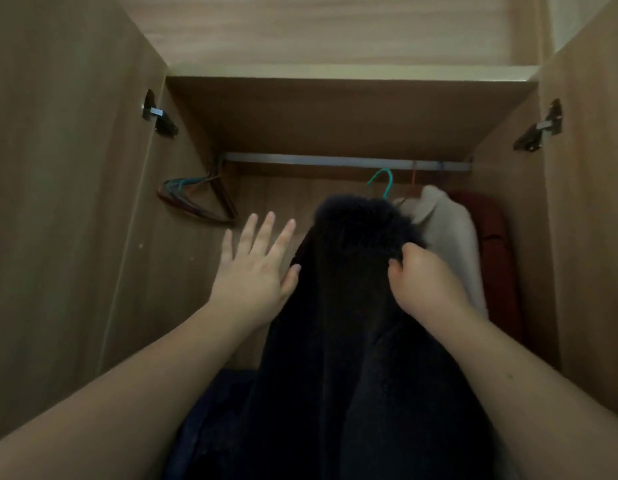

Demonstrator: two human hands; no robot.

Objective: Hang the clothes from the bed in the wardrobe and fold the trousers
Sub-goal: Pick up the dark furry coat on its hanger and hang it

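A dark navy fleecy garment hangs on a teal hanger just below the metal rail inside the open wardrobe. My right hand grips the garment's right shoulder, fingers curled into the fabric. Fingers spread and straight, my left hand lies flat beside the garment's left shoulder, its thumb touching the fabric. The hanger's hook sits below the rail; whether it rests on it I cannot tell.
A cream garment and a dark red garment hang at the right of the rail. Several empty hangers hang at the far left. Both wardrobe doors stand open. Dark blue cloth lies low in the wardrobe.
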